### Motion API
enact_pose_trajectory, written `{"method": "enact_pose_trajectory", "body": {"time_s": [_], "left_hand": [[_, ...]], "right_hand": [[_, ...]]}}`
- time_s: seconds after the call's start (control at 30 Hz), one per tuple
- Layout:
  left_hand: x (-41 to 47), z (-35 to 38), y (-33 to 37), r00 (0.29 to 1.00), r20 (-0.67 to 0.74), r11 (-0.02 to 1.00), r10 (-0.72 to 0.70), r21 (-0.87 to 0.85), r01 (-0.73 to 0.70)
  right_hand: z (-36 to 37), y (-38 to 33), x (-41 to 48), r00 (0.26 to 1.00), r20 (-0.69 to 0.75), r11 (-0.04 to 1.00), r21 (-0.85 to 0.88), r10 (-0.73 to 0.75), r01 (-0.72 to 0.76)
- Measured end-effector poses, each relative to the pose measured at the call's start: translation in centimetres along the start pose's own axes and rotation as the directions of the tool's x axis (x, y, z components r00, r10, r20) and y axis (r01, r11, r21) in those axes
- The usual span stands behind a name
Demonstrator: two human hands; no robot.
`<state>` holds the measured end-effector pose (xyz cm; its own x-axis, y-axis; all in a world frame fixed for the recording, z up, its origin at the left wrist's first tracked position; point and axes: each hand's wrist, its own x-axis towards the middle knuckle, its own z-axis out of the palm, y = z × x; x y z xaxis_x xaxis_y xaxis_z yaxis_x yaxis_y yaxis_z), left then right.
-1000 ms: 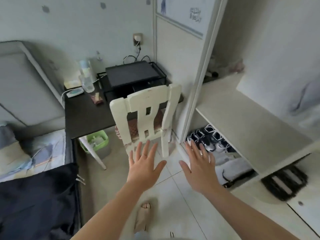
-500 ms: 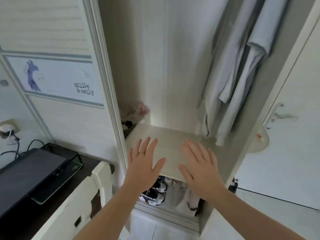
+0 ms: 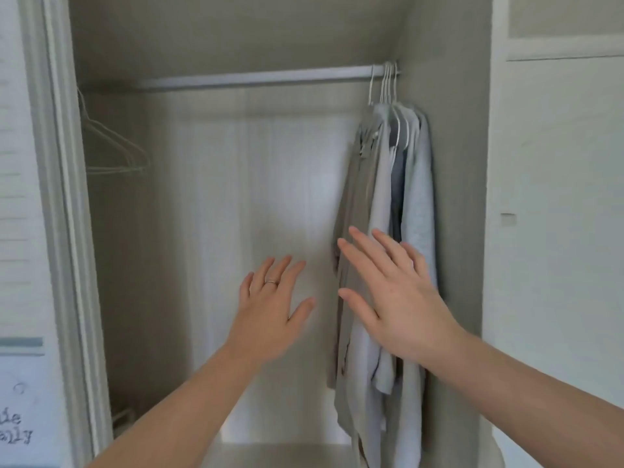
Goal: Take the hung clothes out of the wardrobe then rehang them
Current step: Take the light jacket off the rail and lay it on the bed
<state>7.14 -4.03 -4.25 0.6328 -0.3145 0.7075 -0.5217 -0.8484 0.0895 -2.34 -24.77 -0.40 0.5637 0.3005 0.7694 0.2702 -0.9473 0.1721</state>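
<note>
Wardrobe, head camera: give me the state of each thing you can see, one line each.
wardrobe, open, inside showing.
rail, mostly bare.
hung clothes, hanging bunched at the rail's right end.
empty hangers, hanging bare at the left.
left hand, open, fingers spread, holding nothing.
right hand, open, in front of the hung clothes; contact unclear.
</note>
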Motion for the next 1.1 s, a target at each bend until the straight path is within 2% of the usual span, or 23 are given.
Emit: {"method": "enact_pose_trajectory", "body": {"time_s": [0.23, 0.4, 0.5, 0.6, 0.73, 0.87, 1.0, 1.1], "left_hand": [[12.5, 0.5, 0.3, 0.997, -0.048, 0.997, 0.066, -0.03, -0.068], [19.6, 1.9, 0.9, 0.999, -0.034, 0.985, 0.022, -0.171, -0.027], [23.3, 2.8, 1.5, 0.999, -0.044, 0.98, 0.02, -0.195, -0.028], [27.0, 3.3, 2.0, 0.999, -0.04, 0.96, 0.019, -0.278, -0.03], [31.6, 4.1, 2.7, 0.999, 0.037, 0.87, -0.029, -0.492, 0.043], [34.8, 5.1, 3.3, 0.992, 0.122, 0.731, 0.017, -0.679, 0.071], [37.7, 6.5, 3.4, 0.991, 0.08, 0.624, 0.106, -0.781, -0.003], [39.2, 7.7, 3.3, 0.989, 0.071, 0.565, 0.129, -0.825, -0.014]], "right_hand": [[-2.3, 6.1, 10.9, 0.995, -0.102, 0.99, -0.138, 0.004, -0.018], [-3.2, 9.6, 17.0, 0.989, -0.08, 0.98, -0.146, 0.128, -0.139], [-3.6, 10.6, 19.9, 0.974, -0.06, 0.965, -0.136, 0.217, -0.223], [-3.6, 11.1, 22.5, 0.965, -0.077, 0.938, -0.227, 0.25, -0.262], [-3.8, 11.7, 25.3, 0.938, -0.093, 0.875, -0.34, 0.334, -0.345], [-3.4, 12.3, 28.1, 0.91, -0.063, 0.812, -0.43, 0.409, -0.394], [-3.0, 12.4, 30.5, 0.896, -0.104, 0.738, -0.529, 0.432, -0.418], [-2.4, 12.1, 32.3, 0.86, -0.139, 0.715, -0.5, 0.492, -0.489]]}}
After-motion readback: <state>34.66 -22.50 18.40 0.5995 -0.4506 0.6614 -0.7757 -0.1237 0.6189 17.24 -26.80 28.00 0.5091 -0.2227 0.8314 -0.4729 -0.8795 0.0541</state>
